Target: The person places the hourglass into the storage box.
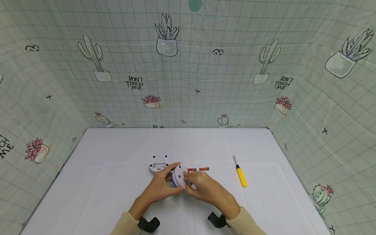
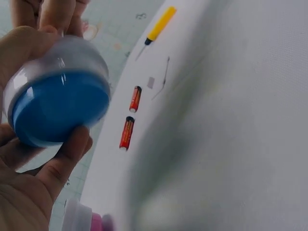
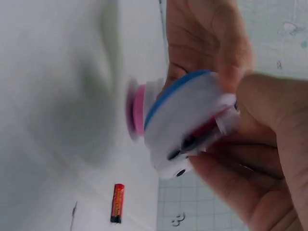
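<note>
My left hand (image 1: 158,185) grips a round white push light (image 1: 178,176) by its rim, tilted on edge above the table. Its blue dome (image 2: 62,103) faces the left wrist camera, and its white back faces my right hand (image 1: 207,188). At the battery slot in that back, my right thumb and fingers pinch a red-and-black battery (image 3: 207,127), blurred and partly hidden by the fingers. Behind my left hand a second white light (image 1: 158,165) lies back up with its battery compartment uncovered; its pink front (image 3: 138,108) shows in the right wrist view.
Two red batteries (image 2: 135,98) lie on the white table (image 1: 111,147) beyond my right hand. Past them are a small grey piece (image 2: 151,83) and a thin dark strand (image 2: 166,72). A yellow-handled screwdriver (image 1: 241,176) lies to the right. Patterned cloth (image 1: 188,71) surrounds the table.
</note>
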The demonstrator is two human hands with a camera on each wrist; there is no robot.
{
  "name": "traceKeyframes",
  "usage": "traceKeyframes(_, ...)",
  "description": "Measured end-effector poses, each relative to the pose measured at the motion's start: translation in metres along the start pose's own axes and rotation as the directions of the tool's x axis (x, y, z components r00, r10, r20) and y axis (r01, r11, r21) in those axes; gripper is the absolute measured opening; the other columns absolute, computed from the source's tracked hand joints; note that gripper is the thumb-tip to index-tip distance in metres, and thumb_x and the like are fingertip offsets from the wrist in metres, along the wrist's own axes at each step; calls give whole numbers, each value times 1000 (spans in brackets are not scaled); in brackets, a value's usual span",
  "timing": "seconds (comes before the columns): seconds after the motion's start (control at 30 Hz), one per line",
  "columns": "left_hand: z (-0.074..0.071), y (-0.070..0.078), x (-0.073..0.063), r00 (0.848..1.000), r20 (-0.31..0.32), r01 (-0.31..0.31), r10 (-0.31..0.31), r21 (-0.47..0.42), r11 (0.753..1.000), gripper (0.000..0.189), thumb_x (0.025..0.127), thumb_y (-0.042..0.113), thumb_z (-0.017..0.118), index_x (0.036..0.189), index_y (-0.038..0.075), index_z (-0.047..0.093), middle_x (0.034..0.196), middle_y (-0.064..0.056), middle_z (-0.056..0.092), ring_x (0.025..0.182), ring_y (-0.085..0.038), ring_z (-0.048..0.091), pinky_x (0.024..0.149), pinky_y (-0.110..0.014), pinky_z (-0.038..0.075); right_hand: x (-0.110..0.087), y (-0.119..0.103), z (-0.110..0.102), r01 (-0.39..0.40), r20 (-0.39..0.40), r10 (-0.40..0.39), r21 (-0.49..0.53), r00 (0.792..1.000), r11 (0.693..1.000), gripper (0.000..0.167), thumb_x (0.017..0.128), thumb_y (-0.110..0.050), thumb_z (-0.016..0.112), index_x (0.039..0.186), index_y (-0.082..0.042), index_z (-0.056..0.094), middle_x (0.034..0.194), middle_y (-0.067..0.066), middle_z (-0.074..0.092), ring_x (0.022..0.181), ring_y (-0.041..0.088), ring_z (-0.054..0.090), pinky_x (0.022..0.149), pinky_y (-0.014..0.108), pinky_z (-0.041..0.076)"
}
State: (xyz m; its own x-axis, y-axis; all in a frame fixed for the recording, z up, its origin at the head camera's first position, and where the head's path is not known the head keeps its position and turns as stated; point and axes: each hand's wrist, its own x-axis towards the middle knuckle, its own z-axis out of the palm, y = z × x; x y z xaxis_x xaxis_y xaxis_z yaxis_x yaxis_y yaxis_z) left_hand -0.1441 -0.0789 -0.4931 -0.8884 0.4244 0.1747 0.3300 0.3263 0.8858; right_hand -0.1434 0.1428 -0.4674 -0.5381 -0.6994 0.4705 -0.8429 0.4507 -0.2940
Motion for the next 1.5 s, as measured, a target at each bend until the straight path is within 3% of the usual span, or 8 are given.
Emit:
traceKeyframes(0.17, 2, -3, -1, 1000, 13, 0, 0, -47, 999, 84, 79, 22, 90, 150, 4, 48, 141, -22, 59, 107, -19, 71, 88, -24, 60, 0, 4, 1, -18, -11, 18, 53, 1000, 998, 17, 82, 9, 73, 94, -2, 79, 94, 6, 79, 84, 8, 73, 73, 14, 58)
traceKeyframes(0.4, 2, -5, -3, 996, -18, 82, -85, -121, 989, 86, 79, 22, 90, 151, 6, 46, 147, -19, 55, 118, -24, 68, 91, -23, 59, 0, 8, 1, -62, 24, 60, 90, 998, 994, 20, 88, 1, 76, 107, 1, 79, 111, 12, 78, 105, 23, 76, 89, 30, 61)
traceKeyframes(0.63, -1, -11, -2, 999, 26, 33, -27, -246, 969, 92, 82, 8, 86, 155, 2, 32, 152, -31, 44, 131, -39, 59, 97, -25, 57, -5, 15, -5, -89, -4, 92, 213, 996, 973, 22, 90, 2, 74, 112, 1, 77, 114, 12, 77, 110, 27, 74, 92, 31, 61)
traceKeyframes(0.8, -3, -12, -2, 999, 23, 29, -24, -284, 958, 99, 81, 4, 86, 160, 4, 26, 161, -31, 31, 141, -42, 48, 101, -23, 54, -13, 23, -10, -116, -20, 124, 231, 992, 966, 24, 90, 3, 73, 113, 0, 76, 114, 10, 78, 107, 25, 75, 90, 32, 62)
traceKeyframes(1.0, -4, -10, -1, 999, 33, 41, -33, -293, 955, 99, 78, 1, 87, 159, 6, 31, 153, -29, 42, 136, -42, 53, 100, -24, 55, -23, 29, -21, -196, 10, 199, 240, 980, 951, 27, 92, -1, 73, 119, -3, 75, 117, 8, 77, 106, 24, 75, 90, 34, 62)
traceKeyframes(1.23, -5, -10, -4, 997, 48, 79, -68, -283, 956, 100, 73, -3, 88, 156, 10, 33, 153, -22, 44, 136, -37, 54, 103, -26, 54, -51, 36, -32, -298, 75, 288, 209, 955, 932, 28, 91, 0, 73, 119, -4, 73, 117, 10, 76, 102, 28, 74, 86, 34, 63)
traceKeyframes(1.37, -7, -9, -6, 997, 48, 77, -67, -265, 961, 100, 74, -1, 88, 155, 11, 32, 153, -21, 45, 133, -35, 57, 103, -26, 53, -74, 39, -39, -379, 170, 348, 211, 922, 901, 26, 93, -2, 72, 118, -2, 73, 114, 11, 76, 100, 29, 73, 83, 31, 63)
traceKeyframes(1.5, -9, -10, -7, 997, 45, 67, -57, -255, 964, 100, 74, -2, 88, 155, 10, 31, 151, -22, 46, 131, -36, 58, 102, -26, 54, -94, 40, -44, -447, 271, 385, 224, 882, 866, 22, 93, -6, 73, 115, -2, 74, 110, 9, 75, 94, 20, 70, 77, 26, 61)
